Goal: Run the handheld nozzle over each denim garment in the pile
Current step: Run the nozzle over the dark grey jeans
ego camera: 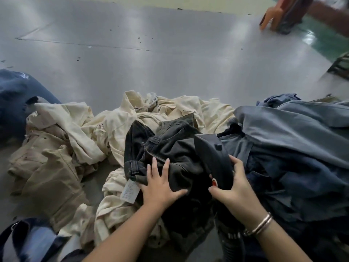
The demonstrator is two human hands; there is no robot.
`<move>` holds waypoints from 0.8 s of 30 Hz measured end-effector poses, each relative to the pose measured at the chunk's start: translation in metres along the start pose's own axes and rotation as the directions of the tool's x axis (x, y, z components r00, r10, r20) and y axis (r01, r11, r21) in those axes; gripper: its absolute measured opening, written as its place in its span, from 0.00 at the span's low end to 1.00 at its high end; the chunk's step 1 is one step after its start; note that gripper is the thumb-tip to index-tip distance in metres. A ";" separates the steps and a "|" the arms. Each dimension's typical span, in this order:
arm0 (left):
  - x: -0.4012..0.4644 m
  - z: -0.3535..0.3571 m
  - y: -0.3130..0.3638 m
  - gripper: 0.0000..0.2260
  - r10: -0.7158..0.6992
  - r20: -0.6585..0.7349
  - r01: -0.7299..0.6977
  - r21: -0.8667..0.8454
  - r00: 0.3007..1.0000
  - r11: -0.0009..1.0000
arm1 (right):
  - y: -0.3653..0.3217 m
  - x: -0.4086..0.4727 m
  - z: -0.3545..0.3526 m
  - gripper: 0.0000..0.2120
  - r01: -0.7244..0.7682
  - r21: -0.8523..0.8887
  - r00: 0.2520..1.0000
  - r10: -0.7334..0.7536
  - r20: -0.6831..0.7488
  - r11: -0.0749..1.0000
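The right hand [233, 188] curls its grip around the nozzle [211, 154]; best sweep it slowly across the black jeans [170, 146] that the flat, spread left hand [160, 186] steadies beside it.

The jeans [170, 148] under the hands are washed black with a white tag [130, 190]. The nozzle [213, 154] is black with a red spot. Cream garments [117, 121] lie behind, tan ones [49, 167] to the left, grey-blue and navy ones [294, 140] to the right. The table [151, 59] is glossy grey.
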State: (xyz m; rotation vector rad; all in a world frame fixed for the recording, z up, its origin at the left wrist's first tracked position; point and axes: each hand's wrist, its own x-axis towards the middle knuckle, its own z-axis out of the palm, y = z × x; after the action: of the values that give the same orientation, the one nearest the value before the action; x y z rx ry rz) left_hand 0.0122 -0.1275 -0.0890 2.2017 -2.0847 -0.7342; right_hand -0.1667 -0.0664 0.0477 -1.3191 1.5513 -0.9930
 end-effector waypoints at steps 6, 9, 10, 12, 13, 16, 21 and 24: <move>0.018 -0.017 0.033 0.07 -0.169 0.104 0.177 -0.841 0.980 0.511 | 0.002 -0.001 0.000 0.33 0.052 0.023 0.998 -0.052 0.028 0.998; 0.014 -0.037 0.070 0.13 0.058 0.357 0.361 -0.909 0.932 -0.207 | -0.003 0.001 -0.006 0.34 0.092 0.090 0.996 -0.092 -0.004 0.992; 0.015 -0.040 0.075 0.17 0.144 0.389 0.415 -0.854 0.910 -0.314 | -0.006 0.002 -0.009 0.34 0.108 0.112 0.994 -0.107 -0.015 0.988; 0.020 -0.042 0.069 0.20 0.168 0.414 0.443 -0.769 0.894 -0.461 | -0.010 0.003 -0.015 0.33 0.151 0.134 0.988 -0.145 -0.053 0.979; 0.022 -0.042 0.063 0.20 0.110 0.425 0.422 -0.767 0.899 -0.484 | -0.011 0.003 -0.019 0.33 0.171 0.130 0.984 -0.161 -0.081 0.977; 0.028 -0.029 0.035 0.18 -0.242 0.431 0.414 -0.902 0.869 -0.121 | -0.010 0.006 -0.023 0.33 0.151 0.119 0.985 -0.138 -0.104 0.981; 0.010 -0.023 0.002 0.22 -0.343 0.173 0.373 -0.618 0.923 0.692 | -0.004 0.011 -0.014 0.32 0.127 0.116 0.988 -0.114 -0.107 0.985; -0.003 -0.031 0.005 0.16 -0.184 0.114 0.214 -0.628 0.976 0.748 | -0.001 0.022 -0.003 0.33 0.087 0.093 0.995 -0.083 -0.053 0.992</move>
State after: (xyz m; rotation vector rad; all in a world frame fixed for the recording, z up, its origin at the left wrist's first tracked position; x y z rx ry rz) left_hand 0.0187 -0.1348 -0.0592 2.0078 -1.3079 -1.2883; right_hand -0.1707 -0.0877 0.0469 -1.3119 1.4753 -1.1463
